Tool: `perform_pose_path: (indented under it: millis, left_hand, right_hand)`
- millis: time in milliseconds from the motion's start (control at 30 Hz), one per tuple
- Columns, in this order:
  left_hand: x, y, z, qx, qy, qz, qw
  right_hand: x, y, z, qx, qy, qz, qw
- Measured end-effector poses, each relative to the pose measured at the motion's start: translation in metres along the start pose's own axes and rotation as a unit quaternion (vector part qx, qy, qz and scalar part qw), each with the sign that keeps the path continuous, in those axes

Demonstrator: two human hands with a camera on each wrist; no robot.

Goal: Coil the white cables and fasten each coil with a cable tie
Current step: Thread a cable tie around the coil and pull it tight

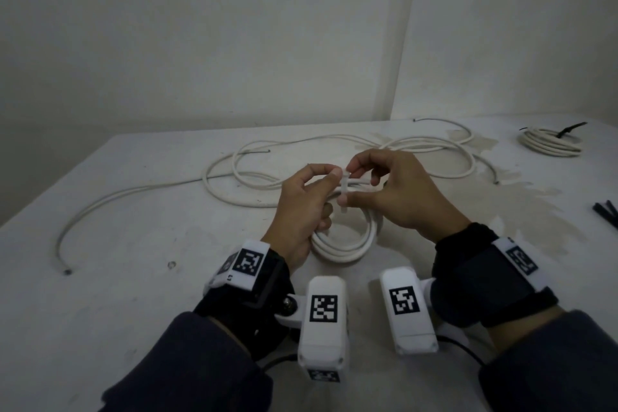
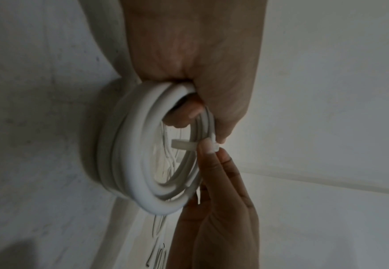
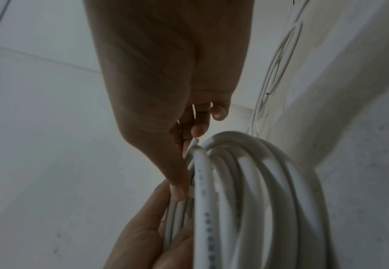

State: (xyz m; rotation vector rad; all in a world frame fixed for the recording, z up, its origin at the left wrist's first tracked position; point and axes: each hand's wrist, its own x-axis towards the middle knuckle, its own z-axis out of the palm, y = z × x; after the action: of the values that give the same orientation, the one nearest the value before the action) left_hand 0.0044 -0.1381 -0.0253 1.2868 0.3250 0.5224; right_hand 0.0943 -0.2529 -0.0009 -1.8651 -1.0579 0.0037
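White cable coil [image 1: 344,241], worn white table [image 1: 133,278], pale walls [image 1: 200,27]

I count two coils of white cable: one held up [image 1: 344,241], one tied [image 1: 550,143] near the table's far right corner. Loose cables [image 1: 234,174] sprawl mid-table; their number I cannot tell.
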Motion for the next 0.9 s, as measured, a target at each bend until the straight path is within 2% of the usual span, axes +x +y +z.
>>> perform_pose_path:
  millis: [233,467,700,900]
  left_hand:
    - [0.0006,-0.0001,0.0001,-0.005,-0.003,-0.004,1.0]
    - [0.0001,0.0009,0.0008,-0.005,-0.019,-0.013,1.0]
    - [-0.0003,0.0017,0.0012,-0.006,-0.024,-0.012,1.0]
    - [0.0004,-0.0019,0.0027,-0.025,-0.029,-0.037,0.999]
  right_hand:
    - [-0.0006,-0.0001,-0.0002,-0.022,0.008,-0.018,1.0]
    - [0.0023,0.0022,0.0024,0.032,-0.007,0.028,0.999]
    - [0.0013,0.0049,0.0021,0.015,0.006,-0.021,1.0]
    - [0.0009,0.0028,0.001,0.071,0.028,-0.033,0.997]
